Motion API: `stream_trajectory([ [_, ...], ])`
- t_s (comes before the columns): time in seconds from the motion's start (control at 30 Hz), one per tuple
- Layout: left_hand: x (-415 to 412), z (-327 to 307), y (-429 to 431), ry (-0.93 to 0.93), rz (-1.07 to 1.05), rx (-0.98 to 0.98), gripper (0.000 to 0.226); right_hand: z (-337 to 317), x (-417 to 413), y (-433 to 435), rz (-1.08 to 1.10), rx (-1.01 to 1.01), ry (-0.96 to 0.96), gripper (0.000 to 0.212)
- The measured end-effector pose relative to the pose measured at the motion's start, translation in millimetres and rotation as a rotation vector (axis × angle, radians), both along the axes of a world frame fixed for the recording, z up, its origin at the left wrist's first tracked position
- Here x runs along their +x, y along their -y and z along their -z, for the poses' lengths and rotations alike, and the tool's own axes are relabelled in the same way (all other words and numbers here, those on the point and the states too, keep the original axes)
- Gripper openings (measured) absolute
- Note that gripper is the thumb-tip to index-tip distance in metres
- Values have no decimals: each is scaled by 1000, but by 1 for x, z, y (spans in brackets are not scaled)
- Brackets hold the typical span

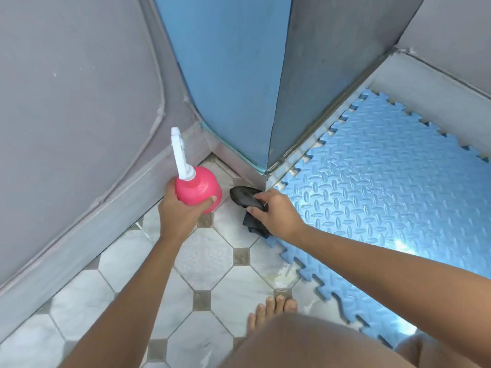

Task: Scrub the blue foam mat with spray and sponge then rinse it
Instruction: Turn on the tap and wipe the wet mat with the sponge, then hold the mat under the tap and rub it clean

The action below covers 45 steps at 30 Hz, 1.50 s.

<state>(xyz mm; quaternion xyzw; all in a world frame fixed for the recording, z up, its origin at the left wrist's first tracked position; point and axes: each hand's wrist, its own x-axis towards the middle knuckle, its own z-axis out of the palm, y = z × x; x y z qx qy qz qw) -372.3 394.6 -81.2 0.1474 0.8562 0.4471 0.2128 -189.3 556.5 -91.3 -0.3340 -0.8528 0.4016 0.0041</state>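
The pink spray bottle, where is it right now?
The pink spray bottle is gripped in the left hand, low by the wall corner, just left of the right hand.

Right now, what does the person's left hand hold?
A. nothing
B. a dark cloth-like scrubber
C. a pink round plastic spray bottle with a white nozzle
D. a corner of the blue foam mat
C: the left hand grips the pink round plastic spray bottle, while the right hand holds the dark scrubber.

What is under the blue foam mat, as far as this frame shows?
The blue foam mat lies flat on the tiled floor, whose tiles run up to its jagged near edge. What lies beneath the mat itself is covered. The right hand and dark cloth hide its near corner.
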Motion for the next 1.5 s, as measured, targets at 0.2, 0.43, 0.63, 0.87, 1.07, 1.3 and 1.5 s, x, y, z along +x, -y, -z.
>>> stream_trajectory([
  [0.2, -6, -6, 37, -3, -96, -16, 94, 6, -72, 33, 69, -111, -113, 20],
  [0.43, -11, -4, 46, 18, -90, -21, 102, 5, -134, 25, 97, -71, -60, 40],
  [0.63, 33, -10, 45, -557, -210, -107, 54, 0, -107, 17, -20, -78, -89, 41],
  [0.87, 84, 35, -36, -434, 404, -107, 28, -17, 21, -18, -222, 154, -84, 31],
  [1.07, 107, 30, -112, 5, 498, -490, 70, -50, 144, -83, -60, 250, 121, 27],
  [1.3, 98, -57, -138, -27, 787, -622, 65, -94, 140, -120, 247, 239, -60, 25],
  [1.5, 106, -157, -155, 574, 746, -322, 71, -140, 146, -129, 393, 250, -152, 25],
])
